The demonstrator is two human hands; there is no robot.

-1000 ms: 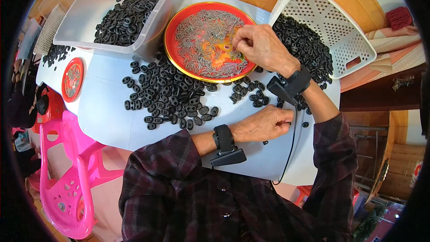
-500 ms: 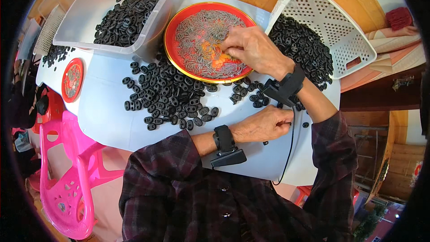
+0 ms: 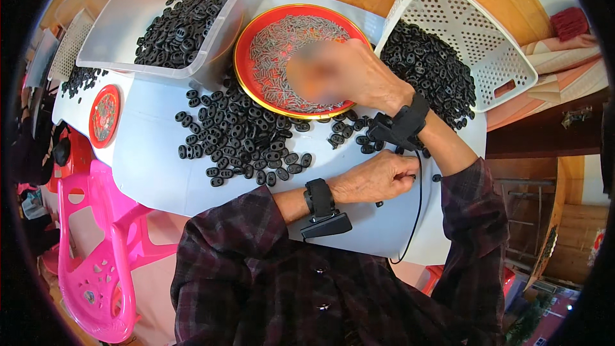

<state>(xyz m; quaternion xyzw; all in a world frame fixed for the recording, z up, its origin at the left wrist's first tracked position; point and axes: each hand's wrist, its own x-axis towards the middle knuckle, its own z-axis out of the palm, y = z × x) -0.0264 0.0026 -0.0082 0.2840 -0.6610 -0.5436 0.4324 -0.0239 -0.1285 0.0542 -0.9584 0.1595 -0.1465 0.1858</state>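
My right hand (image 3: 371,75) is over a red plate (image 3: 246,35) with a gold rim. Its fingers are smeared, so their grip does not show. Many thin grey spring-like pieces (image 3: 282,38) lie spread on that plate. My left hand (image 3: 375,178) rests closed, low over the table to the right, with a small black piece (image 3: 414,177) just showing at its fingertips. Loose black oval cord-lock pieces with two holes (image 3: 234,131) are heaped on the table below the plate. Both wrists wear black straps with a small box.
A clear plastic bin (image 3: 147,69) holds more black pieces at the back left. A white perforated basket (image 3: 474,32) lies tipped at the back right, black pieces spilling out. A smaller red plate (image 3: 104,115) and a pink chair (image 3: 96,250) are left. A black cable (image 3: 416,218) crosses the table.
My right hand has shifted slightly left over the red plate, and its fingers, pinched before, are now blurred. My left hand has stayed put.
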